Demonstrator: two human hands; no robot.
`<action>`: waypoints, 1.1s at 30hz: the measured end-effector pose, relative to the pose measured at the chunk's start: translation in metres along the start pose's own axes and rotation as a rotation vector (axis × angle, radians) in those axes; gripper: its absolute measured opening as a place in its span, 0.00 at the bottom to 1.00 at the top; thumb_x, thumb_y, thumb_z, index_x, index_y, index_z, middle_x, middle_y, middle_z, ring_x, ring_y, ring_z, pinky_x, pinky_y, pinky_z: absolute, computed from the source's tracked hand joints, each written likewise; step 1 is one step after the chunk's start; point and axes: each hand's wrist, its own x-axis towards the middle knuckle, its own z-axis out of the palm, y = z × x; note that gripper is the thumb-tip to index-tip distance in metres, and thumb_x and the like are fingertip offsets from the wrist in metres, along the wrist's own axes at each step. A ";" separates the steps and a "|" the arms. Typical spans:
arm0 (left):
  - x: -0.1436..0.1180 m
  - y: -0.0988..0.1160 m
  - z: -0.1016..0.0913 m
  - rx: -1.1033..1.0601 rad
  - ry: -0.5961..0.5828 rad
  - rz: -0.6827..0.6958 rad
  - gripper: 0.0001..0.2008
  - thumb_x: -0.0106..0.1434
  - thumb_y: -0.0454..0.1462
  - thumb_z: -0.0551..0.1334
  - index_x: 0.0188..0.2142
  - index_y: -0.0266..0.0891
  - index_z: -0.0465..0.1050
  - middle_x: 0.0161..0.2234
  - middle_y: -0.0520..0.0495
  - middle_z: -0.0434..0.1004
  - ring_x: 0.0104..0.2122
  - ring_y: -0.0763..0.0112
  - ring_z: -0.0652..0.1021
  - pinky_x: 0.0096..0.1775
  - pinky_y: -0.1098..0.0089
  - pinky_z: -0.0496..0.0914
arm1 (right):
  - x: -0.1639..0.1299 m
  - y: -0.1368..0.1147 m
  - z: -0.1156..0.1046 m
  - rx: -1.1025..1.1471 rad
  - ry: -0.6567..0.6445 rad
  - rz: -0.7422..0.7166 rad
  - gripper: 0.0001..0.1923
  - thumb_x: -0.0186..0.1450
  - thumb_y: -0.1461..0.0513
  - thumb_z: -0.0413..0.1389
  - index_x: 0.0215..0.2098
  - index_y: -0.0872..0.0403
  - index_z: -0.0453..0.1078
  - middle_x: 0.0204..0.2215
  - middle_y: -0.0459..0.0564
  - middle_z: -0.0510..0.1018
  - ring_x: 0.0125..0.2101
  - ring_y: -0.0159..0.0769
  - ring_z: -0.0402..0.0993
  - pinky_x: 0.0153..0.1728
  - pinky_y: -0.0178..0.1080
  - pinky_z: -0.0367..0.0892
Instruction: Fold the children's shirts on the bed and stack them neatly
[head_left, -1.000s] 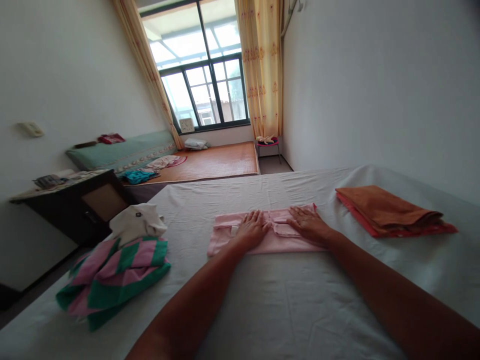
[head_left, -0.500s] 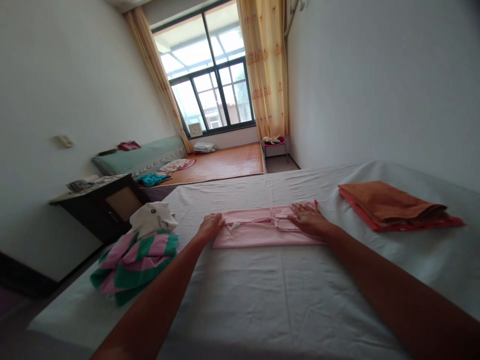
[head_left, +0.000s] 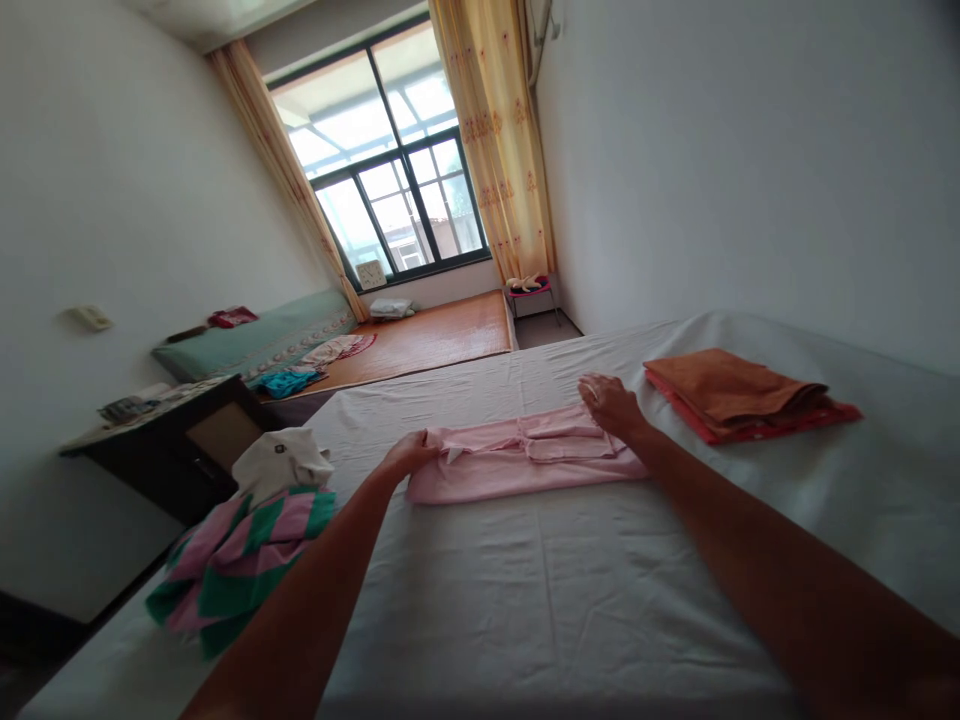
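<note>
A pink garment (head_left: 480, 478), folded into a long strip, lies across the white-sheeted bed (head_left: 480, 580) in front of me. My left hand (head_left: 411, 453) has its fingers closed on the garment's left end, where a small white tag shows close by. At the far right corner of the strip is my right hand (head_left: 609, 402), its fingers loosely bent and apart, with nothing visible in them. It looks raised a little over the cloth; whether the wrist touches it I cannot tell.
Folded brown and red cloths (head_left: 739, 395) lie in a pile on the right. To the left sit a white garment (head_left: 281, 462) and a crumpled pink-and-green striped cloth (head_left: 247, 560). Beyond stand a dark cabinet (head_left: 217, 440) and another bed with a brown mat (head_left: 442, 325).
My right hand has lifted from lying flat on the pink garment to its far right corner. My left hand has closed on the left end, which now looks slightly pulled. The view has shifted.
</note>
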 end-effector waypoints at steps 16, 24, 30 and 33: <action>0.016 0.180 0.134 -0.021 -0.117 0.247 0.06 0.59 0.37 0.59 0.36 0.37 0.64 0.25 0.52 0.68 0.23 0.74 0.71 0.22 0.76 0.62 | 0.013 0.050 -0.016 0.198 0.221 0.268 0.15 0.68 0.61 0.43 0.39 0.55 0.72 0.39 0.55 0.79 0.41 0.37 0.73 0.39 0.34 0.62; 0.000 0.200 0.164 -0.260 -0.348 0.285 0.24 0.67 0.51 0.49 0.54 0.38 0.56 0.34 0.44 0.78 0.23 0.73 0.77 0.26 0.73 0.71 | 0.012 0.045 -0.028 0.207 0.269 0.315 0.18 0.69 0.62 0.40 0.45 0.58 0.71 0.42 0.56 0.79 0.44 0.37 0.73 0.43 0.35 0.63; -0.005 0.141 0.138 0.241 -0.022 0.717 0.21 0.68 0.45 0.48 0.54 0.41 0.66 0.55 0.41 0.70 0.55 0.61 0.69 0.56 0.59 0.62 | 0.003 -0.003 -0.033 0.212 0.125 -0.114 0.21 0.70 0.60 0.39 0.55 0.49 0.67 0.51 0.48 0.75 0.52 0.36 0.67 0.54 0.40 0.59; -0.013 0.103 0.137 0.433 -0.084 0.775 0.27 0.67 0.49 0.49 0.63 0.42 0.56 0.64 0.43 0.54 0.63 0.60 0.55 0.61 0.57 0.52 | -0.008 -0.021 -0.014 0.070 -0.195 -0.298 0.22 0.70 0.53 0.40 0.57 0.48 0.65 0.57 0.47 0.69 0.59 0.39 0.59 0.60 0.45 0.50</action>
